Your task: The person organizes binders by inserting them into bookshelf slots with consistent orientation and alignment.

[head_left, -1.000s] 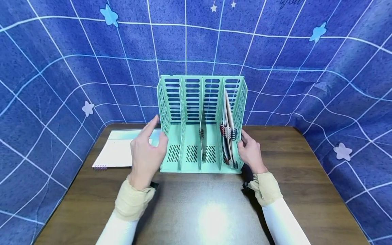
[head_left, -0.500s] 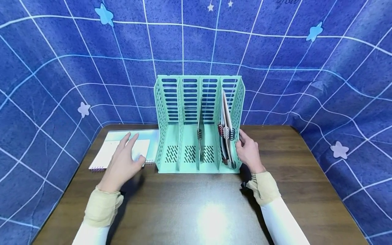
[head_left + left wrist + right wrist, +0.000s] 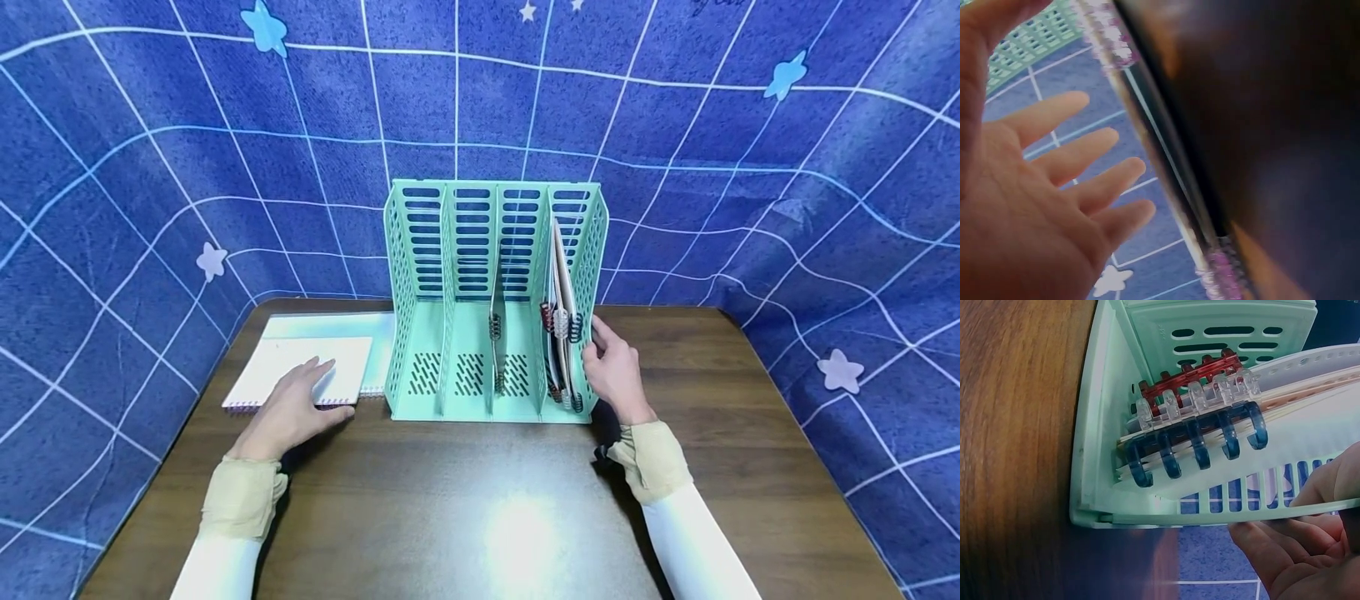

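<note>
My left hand (image 3: 288,412) hovers at the near edge of a white spiral notebook (image 3: 281,358) lying flat on the left. In the left wrist view its fingers (image 3: 1091,153) are spread beside the notebook's purple coil (image 3: 1225,275), holding nothing. A light blue spiral notebook (image 3: 382,342) lies partly under the white one. My right hand (image 3: 617,372) pinches the right side wall of a mint-green file rack (image 3: 465,321), thumb inside, fingers outside. Loose-leaf notebooks (image 3: 561,279) with red, clear and blue rings (image 3: 1197,444) stand in its rightmost compartment.
Another thin ring notebook (image 3: 497,292) stands upright in the rack's third compartment from the left. Everything is on a dark wooden table (image 3: 450,500), with a glare spot near its front. A blue gridded cloth (image 3: 315,100) with stars hangs behind and at the sides.
My left hand has moved left and down from beside the rack to the white notebook's near edge. My right hand stays on the rack's wall.
</note>
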Demonstrator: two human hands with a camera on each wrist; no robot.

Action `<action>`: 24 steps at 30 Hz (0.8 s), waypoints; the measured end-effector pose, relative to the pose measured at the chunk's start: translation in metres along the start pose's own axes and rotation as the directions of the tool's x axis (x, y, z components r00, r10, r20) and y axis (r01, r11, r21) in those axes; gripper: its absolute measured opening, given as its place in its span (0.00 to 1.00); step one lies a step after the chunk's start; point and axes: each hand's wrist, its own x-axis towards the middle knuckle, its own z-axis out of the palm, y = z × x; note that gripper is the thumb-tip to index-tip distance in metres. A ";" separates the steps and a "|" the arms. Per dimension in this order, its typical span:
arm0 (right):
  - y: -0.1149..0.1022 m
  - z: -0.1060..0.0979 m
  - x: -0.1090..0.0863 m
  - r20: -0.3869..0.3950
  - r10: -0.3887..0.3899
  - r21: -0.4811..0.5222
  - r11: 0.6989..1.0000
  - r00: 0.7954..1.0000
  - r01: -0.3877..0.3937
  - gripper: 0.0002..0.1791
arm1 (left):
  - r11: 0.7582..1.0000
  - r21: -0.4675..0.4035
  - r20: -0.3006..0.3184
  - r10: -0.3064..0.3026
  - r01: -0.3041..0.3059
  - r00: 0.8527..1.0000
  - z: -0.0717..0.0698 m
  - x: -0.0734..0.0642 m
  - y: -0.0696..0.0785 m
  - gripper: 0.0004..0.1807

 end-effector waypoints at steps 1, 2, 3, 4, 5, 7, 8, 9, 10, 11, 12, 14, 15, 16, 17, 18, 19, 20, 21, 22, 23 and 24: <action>0.000 0.000 0.000 0.000 0.003 0.000 1.000 1.000 -0.003 0.30 | 1.000 0.004 0.013 0.005 -0.005 1.000 0.002 0.000 -0.002 0.51; 0.000 -0.001 0.000 0.001 0.004 -0.003 1.000 1.000 -0.004 0.30 | 1.000 0.004 0.025 0.008 -0.008 1.000 0.003 -0.001 -0.004 0.51; 0.000 0.000 0.000 0.001 0.005 -0.005 1.000 1.000 -0.005 0.30 | 1.000 0.004 0.037 0.010 -0.010 0.999 0.004 -0.001 -0.006 0.51; 0.000 0.000 0.000 0.000 0.007 -0.005 1.000 1.000 -0.007 0.30 | 1.000 0.001 0.043 0.008 -0.008 0.999 0.004 -0.001 -0.008 0.51; 0.001 0.000 -0.001 -0.001 0.009 -0.003 1.000 1.000 -0.009 0.30 | 1.000 -0.008 0.044 0.004 -0.003 0.999 0.005 -0.002 -0.010 0.50; 0.001 0.000 -0.001 -0.003 0.012 -0.001 1.000 1.000 -0.012 0.31 | 1.000 -0.027 0.039 -0.009 0.010 0.999 0.005 -0.002 -0.013 0.47; 0.002 0.001 -0.001 -0.004 0.012 -0.001 1.000 1.000 -0.012 0.31 | 0.999 -0.035 0.035 -0.020 0.021 0.999 0.005 -0.002 -0.014 0.46; 0.002 0.001 -0.001 -0.004 0.014 0.002 1.000 1.000 -0.014 0.31 | 0.999 -0.041 0.031 -0.030 0.031 0.999 0.004 -0.002 -0.015 0.44; 0.002 0.001 -0.001 -0.005 0.016 0.005 1.000 1.000 -0.016 0.31 | 0.998 -0.045 0.027 -0.040 0.041 0.999 0.004 -0.002 -0.015 0.43; 0.002 0.001 -0.001 -0.005 0.016 0.006 1.000 1.000 -0.016 0.31 | 0.998 -0.044 0.026 -0.044 0.045 0.999 0.003 -0.002 -0.016 0.42; 0.002 0.000 -0.001 -0.004 0.016 0.005 1.000 1.000 -0.016 0.31 | 0.998 -0.037 0.025 -0.043 0.044 0.999 0.003 -0.002 -0.016 0.40; 0.001 0.000 -0.001 -0.006 0.012 0.003 1.000 1.000 -0.012 0.31 | 0.999 -0.023 0.018 -0.043 0.043 0.999 0.002 -0.002 -0.018 0.36; 0.001 0.000 -0.001 -0.007 0.011 0.003 1.000 1.000 -0.011 0.31 | 0.999 -0.017 0.014 -0.042 0.042 0.999 0.002 -0.002 -0.018 0.34; 0.001 0.000 -0.001 -0.008 0.009 0.003 1.000 1.000 -0.009 0.31 | 0.999 -0.011 0.010 -0.042 0.042 0.999 0.002 -0.001 -0.019 0.31; 0.001 0.000 -0.001 -0.010 0.007 0.003 1.000 1.000 -0.007 0.31 | 0.999 -0.006 0.006 -0.043 0.043 0.999 0.001 -0.001 -0.019 0.30; 0.001 0.000 -0.001 -0.011 0.004 0.002 1.000 1.000 -0.004 0.31 | 0.999 -0.004 0.002 -0.049 0.049 0.999 0.001 -0.001 -0.020 0.28; 0.001 0.000 -0.001 -0.012 0.003 0.002 1.000 1.000 -0.003 0.31 | 0.999 -0.001 0.004 -0.054 0.054 0.999 0.001 0.000 -0.021 0.27; 0.001 0.000 0.000 -0.012 0.003 0.004 1.000 1.000 -0.003 0.31 | 0.998 0.000 0.009 -0.058 0.058 0.998 0.001 0.000 -0.021 0.26; 0.001 0.000 0.000 -0.011 0.002 0.004 1.000 1.000 -0.002 0.31 | 0.998 0.004 0.015 -0.059 0.059 0.998 0.001 0.000 -0.020 0.26; 0.001 0.000 0.000 -0.011 0.003 0.002 1.000 1.000 -0.003 0.31 | 0.998 0.006 0.021 -0.059 0.059 0.998 0.001 0.001 -0.020 0.25; 0.001 0.000 0.000 -0.010 0.004 0.002 1.000 1.000 -0.004 0.31 | 0.998 0.007 0.027 -0.058 0.058 0.998 0.001 0.001 -0.020 0.24; 0.001 0.000 0.000 -0.008 0.005 0.001 1.000 1.000 -0.005 0.31 | 0.998 0.007 0.032 -0.056 0.056 0.998 0.001 0.001 -0.021 0.23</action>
